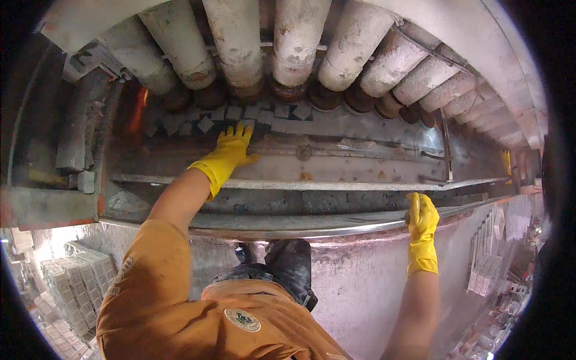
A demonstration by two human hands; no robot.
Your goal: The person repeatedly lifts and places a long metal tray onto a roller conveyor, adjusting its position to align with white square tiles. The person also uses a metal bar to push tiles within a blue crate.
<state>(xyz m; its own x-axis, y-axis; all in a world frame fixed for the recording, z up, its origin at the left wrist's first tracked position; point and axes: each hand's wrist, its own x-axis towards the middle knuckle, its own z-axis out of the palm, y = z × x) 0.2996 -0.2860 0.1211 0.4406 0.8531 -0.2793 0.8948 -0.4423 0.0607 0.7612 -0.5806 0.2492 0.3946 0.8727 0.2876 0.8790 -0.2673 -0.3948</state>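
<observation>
My left hand [229, 150], in a yellow rubber glove, reaches forward over the machine's wet bed. Its fingers are spread, and the fingertips are at the near side of several small, pale square pieces [206, 124]; whether they touch one I cannot tell. These pieces lie scattered at the foot of a row of thick, grey upright cylinders [298, 45]. At the right, my right hand [422, 217], gloved the same way, is closed beside the trough's metal front rim [312, 231]. What its curled fingers hold, if anything, is hidden.
A raised metal lip [288, 183] runs along the bed, with a sunken trough [270, 203] between it and the front rim. An upright metal rod bracket [447, 147] stands toward the right. Stacked pale blocks [78, 279] are on the floor at left, with more stacks [485, 273] at right.
</observation>
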